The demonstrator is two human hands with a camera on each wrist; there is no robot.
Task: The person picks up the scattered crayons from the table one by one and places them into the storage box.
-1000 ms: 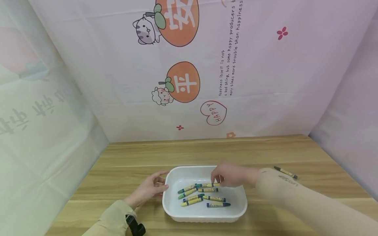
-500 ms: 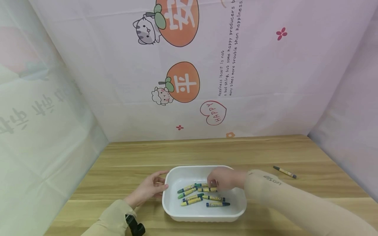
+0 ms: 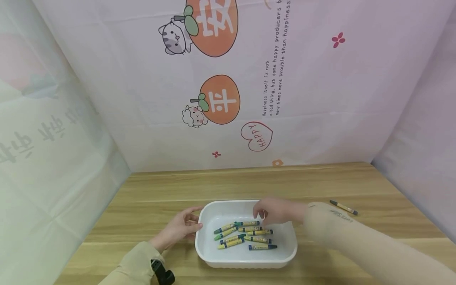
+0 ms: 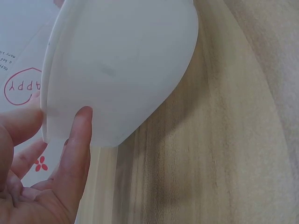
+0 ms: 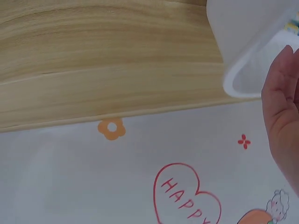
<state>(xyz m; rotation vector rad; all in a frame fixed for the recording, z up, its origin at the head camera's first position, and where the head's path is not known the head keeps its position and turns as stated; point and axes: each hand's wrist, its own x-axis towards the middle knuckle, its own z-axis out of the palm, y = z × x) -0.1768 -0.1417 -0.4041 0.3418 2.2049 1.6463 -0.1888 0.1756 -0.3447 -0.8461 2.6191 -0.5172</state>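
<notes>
A white plastic tray [image 3: 246, 262] stands on the wooden table, with several yellow-wrapped crayons inside, tips mostly green, one yellow and one dark. My left hand [image 3: 179, 229] is at its left end, fingers fairly straight. In the left wrist view, a fingertip [image 4: 84, 114] rests on the outer wall. Over the tray's back right part is my right hand [image 3: 276, 210], fingers loosely bent and nothing showing between them. Just below its fingertips lie a crayon [image 3: 248, 223] with a green tip and another crayon [image 3: 261, 232] set crosswise near a blue-banded one.
One dark-tipped crayon [image 3: 343, 207] lies on the table [image 3: 171, 186] right of the tray, beyond the right sleeve [image 3: 342, 227]. White printed cloth [image 3: 310, 130] rises behind the table and along both sides. A black strap [image 3: 162, 272] is on the left wrist.
My right hand dipped toward the crayons, then drew back up and right. A crayon now lies in view at the right of the group. My left hand has stayed in place.
</notes>
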